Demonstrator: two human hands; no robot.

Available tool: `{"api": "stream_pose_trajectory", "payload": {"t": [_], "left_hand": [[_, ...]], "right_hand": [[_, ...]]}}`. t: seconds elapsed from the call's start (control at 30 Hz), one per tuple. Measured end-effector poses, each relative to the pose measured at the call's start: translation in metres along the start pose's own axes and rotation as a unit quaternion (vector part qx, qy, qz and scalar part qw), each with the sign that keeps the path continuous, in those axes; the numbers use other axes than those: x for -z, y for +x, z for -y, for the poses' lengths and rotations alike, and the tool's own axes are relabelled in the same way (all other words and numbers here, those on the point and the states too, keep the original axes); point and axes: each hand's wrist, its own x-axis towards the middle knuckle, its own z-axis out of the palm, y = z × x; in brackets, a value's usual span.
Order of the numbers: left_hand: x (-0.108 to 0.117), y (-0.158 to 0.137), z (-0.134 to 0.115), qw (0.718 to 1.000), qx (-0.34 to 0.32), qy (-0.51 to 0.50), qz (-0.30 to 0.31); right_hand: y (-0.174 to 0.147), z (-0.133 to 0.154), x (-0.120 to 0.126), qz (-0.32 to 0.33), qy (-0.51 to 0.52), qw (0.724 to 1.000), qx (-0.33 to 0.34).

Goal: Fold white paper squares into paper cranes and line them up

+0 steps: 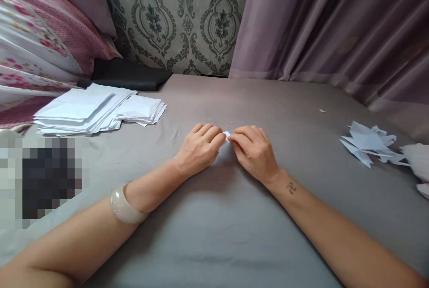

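A small piece of folded white paper (227,135) shows between my two hands, just above the grey cloth surface (214,225). My left hand (203,147) grips it from the left, thumb and fingers closed and the back of the hand turned up. From the right, my right hand (253,149) pinches the paper's edge between thumb and forefinger. Most of the paper is hidden behind my fingers, so its full shape cannot be made out.
Stacks of white paper sheets (80,109) and smaller paper pieces (142,108) lie at the left, before a black cloth (130,73). Several folded paper shapes (372,140) are piled at the right. A purple curtain (284,20) hangs behind, and a tiny scrap (322,110) lies nearby.
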Motion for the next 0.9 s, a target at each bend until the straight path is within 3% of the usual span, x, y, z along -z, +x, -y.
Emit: {"api": "stream_pose_trajectory", "payload": {"t": [0.1,0.17,0.33,0.63,0.9], "left_hand": [[-0.001,0.000,0.000,0.999,-0.008,-0.009,0.049],[-0.004,-0.001,0.000,0.992,0.024,-0.064,0.103],[-0.008,-0.004,0.004,0.940,0.140,-0.252,0.181],[0.006,0.004,0.017,0.869,0.214,-0.376,0.240],[0.002,0.003,0.022,0.853,0.233,-0.400,0.240]], "right_hand": [[-0.002,-0.001,0.001,0.043,-0.056,0.997,0.026],[-0.005,-0.001,0.001,0.093,-0.058,0.994,0.028],[-0.012,0.000,0.002,0.197,0.033,0.977,-0.068],[-0.006,0.001,0.008,0.224,0.133,0.950,-0.171],[-0.007,-0.003,0.004,0.205,0.190,0.937,-0.208]]}}
